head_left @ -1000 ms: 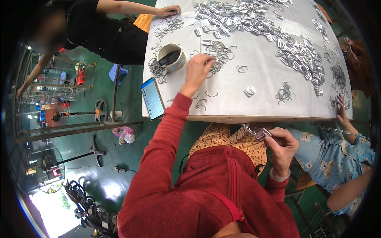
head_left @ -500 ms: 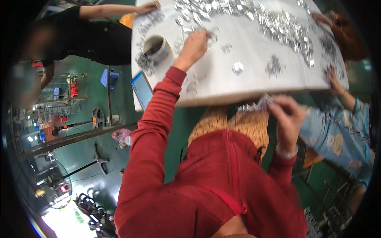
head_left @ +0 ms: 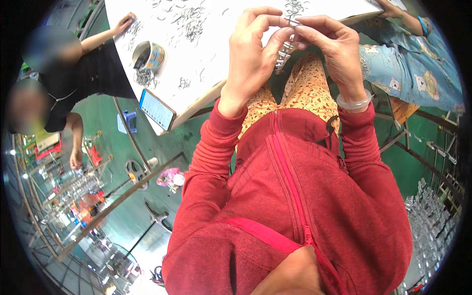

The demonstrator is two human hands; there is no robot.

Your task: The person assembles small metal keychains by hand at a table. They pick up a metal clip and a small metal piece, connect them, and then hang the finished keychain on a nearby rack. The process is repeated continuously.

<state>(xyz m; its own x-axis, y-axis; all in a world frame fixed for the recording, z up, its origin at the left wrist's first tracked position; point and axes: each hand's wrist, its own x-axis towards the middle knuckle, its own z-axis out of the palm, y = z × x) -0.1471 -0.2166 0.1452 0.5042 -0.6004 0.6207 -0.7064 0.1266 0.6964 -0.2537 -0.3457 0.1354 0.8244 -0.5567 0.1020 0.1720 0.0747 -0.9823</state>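
My left hand (head_left: 255,54) and my right hand (head_left: 337,51) meet over the table's near edge, thumbs and fingertips pinched together. Between the tips is a small thin dark metal piece (head_left: 293,23), which the left fingers grip. Just below hangs a row of small silver metal clips (head_left: 283,56), strung close together; the right fingers hold its upper end. Fingers partly hide where the thin piece and the row meet. A pale bracelet circles my right wrist.
Loose thin metal pieces (head_left: 191,24) lie scattered on the white table (head_left: 206,59). A round container (head_left: 157,56) and a phone (head_left: 157,110) are at the left. One person's hand (head_left: 125,23) works at the far left; another person sits close at my right.
My left hand has come back from the loose pieces on the table to meet my right hand. The right hand has lifted the row of clips. The view has shifted.
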